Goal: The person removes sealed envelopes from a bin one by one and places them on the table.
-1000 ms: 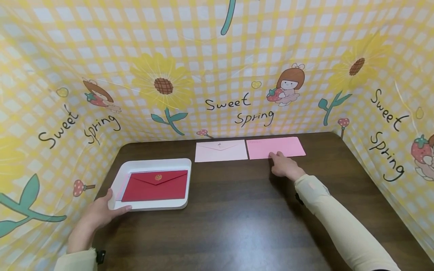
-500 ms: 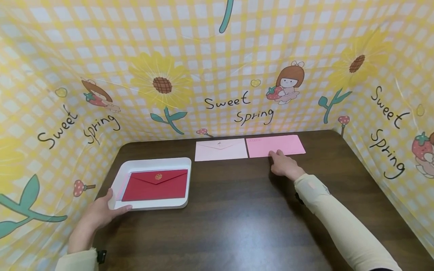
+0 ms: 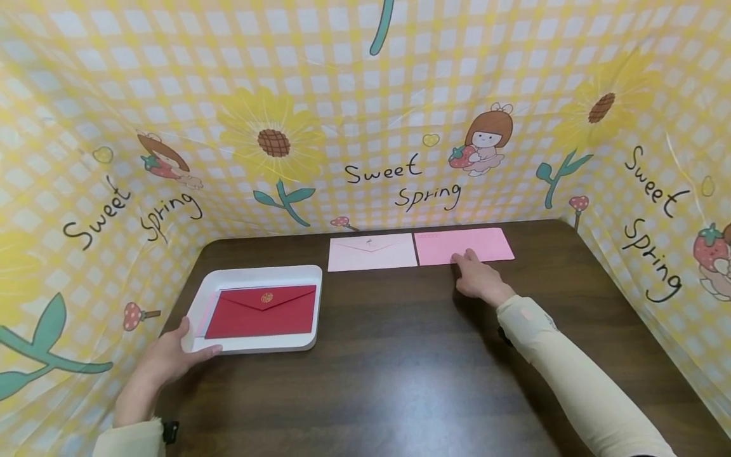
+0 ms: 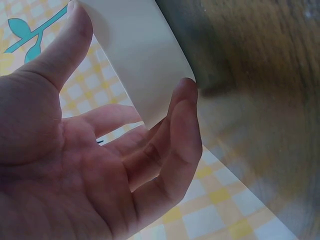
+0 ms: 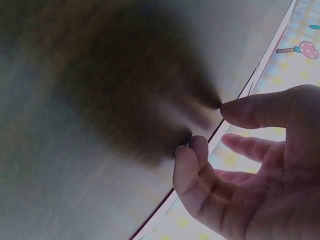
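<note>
On the left of the table, a white tray (image 3: pixel 268 344) holds a red envelope (image 3: pixel 259 322) with a gold emblem, lying over other paler flat pieces whose edges show. My left hand (image 3: pixel 162 358) grips the tray's near left corner, thumb on one side and fingers on the other; the left wrist view shows fingertips against the tray wall (image 4: pixel 140 60). At the back right lies a pink envelope (image 3: pixel 465 244). My right hand (image 3: pixel 481 279) has its fingertips at that envelope's near edge, thumb and fingers apart. Left of it lies a pale pink envelope (image 3: pixel 372 257), flap side up.
The dark brown wooden table (image 3: pixel 365 355) ends at the back against a yellow checked cloth (image 3: pixel 365 95) with printed flowers and figures. The cloth also rises on the left and right sides.
The view shifts very slightly. Both hands, the tray and the envelopes stay in practically the same places.
</note>
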Motion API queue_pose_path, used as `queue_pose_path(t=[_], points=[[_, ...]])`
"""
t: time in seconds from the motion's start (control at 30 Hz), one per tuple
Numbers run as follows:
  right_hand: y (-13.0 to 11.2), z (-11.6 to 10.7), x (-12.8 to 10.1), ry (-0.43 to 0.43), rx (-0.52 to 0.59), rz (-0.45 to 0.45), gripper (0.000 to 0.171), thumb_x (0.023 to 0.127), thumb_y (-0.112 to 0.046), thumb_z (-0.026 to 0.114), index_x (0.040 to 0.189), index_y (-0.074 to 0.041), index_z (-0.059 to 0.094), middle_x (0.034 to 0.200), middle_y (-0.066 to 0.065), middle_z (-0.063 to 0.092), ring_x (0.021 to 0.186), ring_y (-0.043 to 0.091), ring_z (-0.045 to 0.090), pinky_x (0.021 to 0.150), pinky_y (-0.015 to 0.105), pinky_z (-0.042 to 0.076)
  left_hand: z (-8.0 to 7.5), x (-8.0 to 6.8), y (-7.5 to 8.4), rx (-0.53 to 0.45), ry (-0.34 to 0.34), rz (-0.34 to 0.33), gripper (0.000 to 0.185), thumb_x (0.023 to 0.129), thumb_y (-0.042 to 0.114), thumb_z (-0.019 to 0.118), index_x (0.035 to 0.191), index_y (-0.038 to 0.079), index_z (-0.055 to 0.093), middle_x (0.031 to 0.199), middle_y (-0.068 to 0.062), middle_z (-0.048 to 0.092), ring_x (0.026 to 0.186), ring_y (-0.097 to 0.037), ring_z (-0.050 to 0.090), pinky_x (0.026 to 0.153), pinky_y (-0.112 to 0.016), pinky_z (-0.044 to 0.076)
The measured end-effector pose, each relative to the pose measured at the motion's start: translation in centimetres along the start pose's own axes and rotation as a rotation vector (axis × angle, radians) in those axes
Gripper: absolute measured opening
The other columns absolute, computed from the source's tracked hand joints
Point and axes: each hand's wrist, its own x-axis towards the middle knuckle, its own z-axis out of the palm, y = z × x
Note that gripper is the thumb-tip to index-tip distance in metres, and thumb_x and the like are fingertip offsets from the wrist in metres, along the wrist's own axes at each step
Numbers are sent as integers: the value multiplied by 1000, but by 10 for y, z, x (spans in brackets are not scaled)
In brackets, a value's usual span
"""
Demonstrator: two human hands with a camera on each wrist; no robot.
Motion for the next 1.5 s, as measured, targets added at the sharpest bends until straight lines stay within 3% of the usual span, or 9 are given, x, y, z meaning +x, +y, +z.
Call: queue_pose_path(t=[0.13,0.4,0.73,1.1,1.5], points=[[0,0,-3,6,17,-2,64,93,-1,59,155,2,43,161,33,27,131,54,51,95,68,49,-1,-1,2,6,-1,5,126,89,64,75,152,-22,9,145,-54,24,126,-67,42,104,-71,39],[-4,1,-10,-4,21,0,70,92,-2,58,159,3,38,164,34,23,128,55,53,89,65,51,-2,-3,4,21,0,18,123,91,63,74,152,-23,10,145,-54,24,124,-66,43,103,-70,40],[-14,1,-20,4,31,4,72,95,-5,59,161,3,32,165,37,17,129,58,52,95,69,48,-3,-2,5,12,-9,10,127,89,67,74,152,-22,10,146,-54,24,126,-66,42,104,-71,39],[-37,3,-33,6,29,-49,70,96,-5,59,160,4,33,165,37,21,133,57,50,94,68,50,-3,-3,5,34,-7,18,122,92,63,73,152,-23,11,146,-53,24,126,-67,42,103,-71,40],[-46,5,-41,38,106,-105,68,100,-7,59,161,5,31,164,33,29,144,51,41,108,70,40,-2,-2,3,45,4,18,123,92,66,70,152,-23,12,144,-54,27,123,-66,44,101,-71,42]])
